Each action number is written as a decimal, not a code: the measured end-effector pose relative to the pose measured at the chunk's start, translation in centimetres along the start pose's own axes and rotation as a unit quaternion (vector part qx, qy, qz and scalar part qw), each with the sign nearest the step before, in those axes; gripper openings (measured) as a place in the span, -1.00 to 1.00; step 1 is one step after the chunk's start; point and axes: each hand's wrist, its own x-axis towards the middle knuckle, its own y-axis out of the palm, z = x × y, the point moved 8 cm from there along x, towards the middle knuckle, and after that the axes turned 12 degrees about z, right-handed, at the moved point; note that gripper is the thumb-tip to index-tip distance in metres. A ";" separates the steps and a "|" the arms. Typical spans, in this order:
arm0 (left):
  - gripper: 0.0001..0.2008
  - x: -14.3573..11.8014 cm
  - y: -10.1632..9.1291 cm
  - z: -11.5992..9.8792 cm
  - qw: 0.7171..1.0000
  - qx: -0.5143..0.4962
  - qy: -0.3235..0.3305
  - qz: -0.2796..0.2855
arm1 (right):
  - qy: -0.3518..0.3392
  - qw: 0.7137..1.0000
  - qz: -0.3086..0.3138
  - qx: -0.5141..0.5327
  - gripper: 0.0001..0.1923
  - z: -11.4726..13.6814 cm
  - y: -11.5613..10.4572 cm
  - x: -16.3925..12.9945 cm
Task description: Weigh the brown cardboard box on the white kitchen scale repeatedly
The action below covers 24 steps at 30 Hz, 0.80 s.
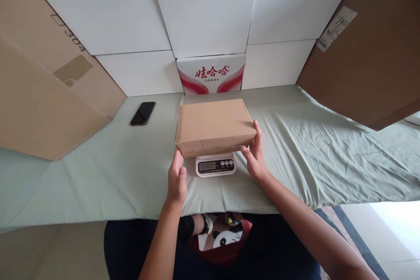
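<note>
A closed brown cardboard box (215,124) sits over a small white kitchen scale (215,166), covering its weighing plate. Only the scale's front panel, with a grey display and several round buttons, shows below the box. My left hand (177,177) is at the box's near left corner, its fingertips against the lower edge and partly hidden, the thumb held off to the side. At the near right corner, my right hand (255,155) grips the box, fingers along its right side and thumb at the lower front edge.
A black smartphone (143,113) lies left of the box on the green cloth (151,153). White panels (206,15) and a red-and-white carton (211,74) stand behind. Large brown cardboard sheets flank the table on the left (59,78) and right (370,52).
</note>
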 end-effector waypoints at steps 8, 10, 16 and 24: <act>-0.14 9.5 -0.4 -3.0 0.999 -0.007 0.048 0.018 | -0.046 0.998 -0.050 0.007 -0.20 1.6 -1.6 8.2; -0.13 12.8 0.2 -1.7 0.998 -0.011 0.041 0.040 | -0.047 0.998 -0.047 0.020 -0.21 -0.2 -1.2 10.5; -0.11 15.5 -0.1 5.3 0.998 -0.046 -0.047 -0.008 | -0.017 0.998 -0.043 0.033 -0.22 -5.9 0.5 11.6; -0.24 15.0 0.0 7.1 0.993 -0.076 -0.083 -0.021 | 0.032 0.997 -0.009 0.062 -0.23 -7.5 0.3 11.8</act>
